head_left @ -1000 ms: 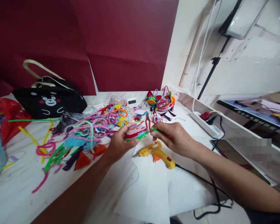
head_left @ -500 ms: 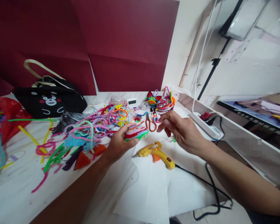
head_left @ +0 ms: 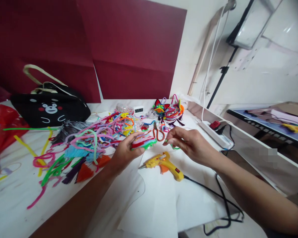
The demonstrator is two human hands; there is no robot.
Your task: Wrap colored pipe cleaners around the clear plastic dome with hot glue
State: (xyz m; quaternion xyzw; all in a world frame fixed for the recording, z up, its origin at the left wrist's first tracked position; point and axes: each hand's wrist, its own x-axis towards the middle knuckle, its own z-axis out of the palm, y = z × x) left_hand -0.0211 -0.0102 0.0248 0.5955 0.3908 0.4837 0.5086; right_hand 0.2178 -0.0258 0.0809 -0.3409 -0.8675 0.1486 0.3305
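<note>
My left hand (head_left: 125, 150) is wrapped round a craft piece of pipe cleaners (head_left: 144, 142) in pink, red, white and green rows. To its right, my right hand (head_left: 185, 142) pinches a small green piece (head_left: 166, 141), too small to make out fully. A gap separates the two hands. Scissors with orange handles (head_left: 159, 135) lie just beyond, between them. Below the hands, on the white table, rests a yellow hot glue gun (head_left: 161, 162), its nozzle pointing left.
Tangled pipe cleaners (head_left: 96, 135) and tassels (head_left: 85, 172) spread across the left. Behind are a cat-face craft (head_left: 161, 107) and a small digital clock (head_left: 139, 109). A black bag (head_left: 51, 107) stands at back left. The glue gun's cord (head_left: 213, 188) and a power strip (head_left: 215, 134) lie right.
My right hand has lowered a little and its fingers have come together in a pinch, with a green bit now showing. The left hand keeps its hold. The whole view has shifted slightly.
</note>
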